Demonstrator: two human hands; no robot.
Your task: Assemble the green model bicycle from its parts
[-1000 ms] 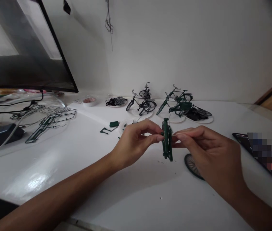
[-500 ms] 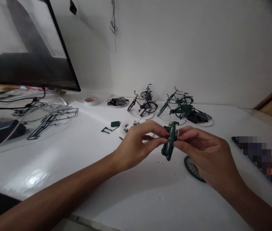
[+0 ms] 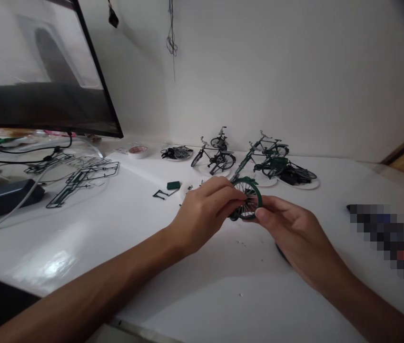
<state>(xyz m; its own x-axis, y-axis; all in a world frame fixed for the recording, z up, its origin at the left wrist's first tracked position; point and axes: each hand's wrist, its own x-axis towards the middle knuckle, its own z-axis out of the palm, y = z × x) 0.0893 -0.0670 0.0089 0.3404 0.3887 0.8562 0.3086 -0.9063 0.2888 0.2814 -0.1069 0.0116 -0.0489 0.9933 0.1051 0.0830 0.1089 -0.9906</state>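
A small green model bicycle wheel with thin spokes is held up above the white table between my two hands, its spoked side facing me. My right hand grips its rim on the right, thumb in front and fingers behind. The fingertips of my left hand are closed at the hub; what they pinch there is too small to make out. Some dark green part shows at the wheel's lower left, mostly hidden by the left fingers. Another dark wheel lies on the table, largely covered by my right hand.
Assembled model bicycles stand at the back on paper plates, beside a tape roll. Green pieces and part frames lie to the left, near a monitor and a black box. Something pixelated lies at right.
The green wheel has turned from nearly edge-on to showing its spoked side. My left fingers have moved onto its hub, and my right hand has shifted onto the rim.
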